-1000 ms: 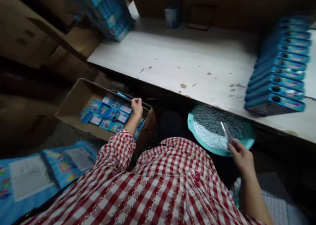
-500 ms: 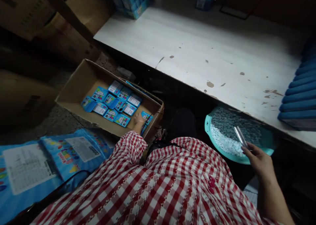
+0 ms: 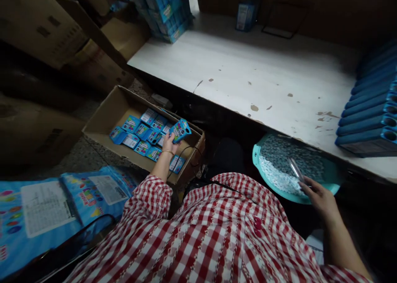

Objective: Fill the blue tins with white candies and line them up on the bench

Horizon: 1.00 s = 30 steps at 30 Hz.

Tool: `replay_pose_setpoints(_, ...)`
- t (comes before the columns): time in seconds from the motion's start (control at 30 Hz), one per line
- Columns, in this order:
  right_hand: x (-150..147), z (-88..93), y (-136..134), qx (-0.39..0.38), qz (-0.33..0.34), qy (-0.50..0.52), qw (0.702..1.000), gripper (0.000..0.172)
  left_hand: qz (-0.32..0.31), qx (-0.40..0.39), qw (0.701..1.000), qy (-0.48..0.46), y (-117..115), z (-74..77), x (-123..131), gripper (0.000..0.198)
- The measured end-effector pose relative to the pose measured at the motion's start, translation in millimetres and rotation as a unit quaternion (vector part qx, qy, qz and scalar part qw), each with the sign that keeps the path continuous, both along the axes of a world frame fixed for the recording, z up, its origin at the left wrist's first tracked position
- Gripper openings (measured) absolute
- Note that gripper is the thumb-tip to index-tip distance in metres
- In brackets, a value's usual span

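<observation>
Left hand point(image 3: 169, 144) grips a blue printed card pack point(image 3: 180, 130) by its lower end and holds it just above a cardboard box point(image 3: 102, 125); half a second earlier, that hand lay low at the box's near edge. The box holds about a dozen similar blue packs point(image 3: 145, 138) lying flat, with one more point(image 3: 177, 164) at the near corner and a black cable point(image 3: 186, 150) draped over the rim. Right hand point(image 3: 321, 200), fingers curled, pinches a slim shiny tube point(image 3: 295, 170) above a teal plastic tray point(image 3: 256, 159) heaped with small white and dark grey pieces point(image 3: 288, 163). At 2 o'clock from the tray, blue boxes point(image 3: 369, 117) stand in a row on a stained white table point(image 3: 242, 68). Printed blue bags point(image 3: 62, 208) lie at 7 o'clock from the cardboard box. A red-and-white gingham shirt point(image 3: 198, 233) fills the bottom of the view.
</observation>
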State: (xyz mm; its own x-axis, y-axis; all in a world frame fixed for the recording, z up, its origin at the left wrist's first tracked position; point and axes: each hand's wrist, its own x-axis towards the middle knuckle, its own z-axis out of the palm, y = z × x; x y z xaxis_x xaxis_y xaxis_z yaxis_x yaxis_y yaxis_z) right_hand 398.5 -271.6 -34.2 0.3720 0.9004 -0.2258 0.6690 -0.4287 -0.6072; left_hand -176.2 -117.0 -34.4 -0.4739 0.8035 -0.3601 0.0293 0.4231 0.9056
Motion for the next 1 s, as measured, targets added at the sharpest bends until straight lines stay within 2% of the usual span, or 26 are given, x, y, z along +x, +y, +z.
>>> replay_pose_setpoints(0.07, 2, -3.8, -1, -0.009, 0.008, 0.019, 1.000, 0.056, -0.088, 0.050, 0.991, -0.092, 1, 22.1, 30, 0.036)
replay_pose_setpoints(0.13, 1, -1.9, -2, -0.009, 0.031, -0.031, 0.999, 0.051, -0.229, 0.062, 0.966, -0.104, -5, 37.3, 70, 0.043)
replay_pose_setpoints(0.17, 0, 1.3, -2, -0.013, 0.051, -0.069, 0.996, 0.048, -0.319, 0.059, 0.942, -0.092, -11, 42.6, 91, 0.043)
replay_pose_setpoints(0.23, 0, 10.9, -4, -0.032, 0.092, -0.132, 0.986, 0.044, -0.509, 0.054, 0.857, -0.051, -24, 51.0, 130, 0.036)
replay_pose_setpoints(0.3, 3, 22.9, -5, -0.061, 0.115, -0.201, 0.971, 0.041, -0.647, 0.053, 0.761, -0.013, -35, 60.0, 158, 0.031)
replay_pose_setpoints(0.37, 8, 34.5, -5, -0.107, 0.129, -0.263, 0.950, 0.041, -0.712, 0.046, 0.700, 0.001, -42, 70.8, 173, 0.034)
replay_pose_setpoints(0.47, 9, 43.8, -1, -0.153, 0.160, -0.310, 0.925, 0.039, -0.750, 0.020, 0.662, 0.008, -46, 84.9, 183, 0.062)
replay_pose_setpoints(0.53, 0, 41.0, 9, -0.161, 0.170, -0.289, 0.928, 0.040, -0.742, 0.005, 0.669, 0.038, -48, 87.7, 189, 0.075)
replay_pose_setpoints(0.67, -39, 16.4, 42, -0.168, 0.146, -0.150, 0.963, 0.035, -0.658, -0.007, 0.749, 0.081, -47, 77.5, 202, 0.054)
replay_pose_setpoints(0.77, -65, -5.5, 63, -0.152, 0.134, -0.092, 0.975, 0.037, -0.594, 0.008, 0.803, 0.042, -36, 68.8, 212, 0.053)
replay_pose_setpoints(0.83, -72, -15.8, 70, -0.134, 0.123, -0.059, 0.982, 0.039, -0.546, 0.018, 0.837, 0.019, -24, 66.5, 221, 0.056)
replay_pose_setpoints(0.9, -70, -21.3, 72, -0.118, 0.112, -0.026, 0.986, 0.038, -0.517, 0.034, 0.856, 0.011, -12, 66.3, 233, 0.059)
replay_pose_setpoints(1.0, -57, -19.3, 66, -0.090, 0.098, 0.013, 0.991, 0.036, -0.509, 0.073, 0.857, 0.026, 2, 66.0, 256, 0.061)
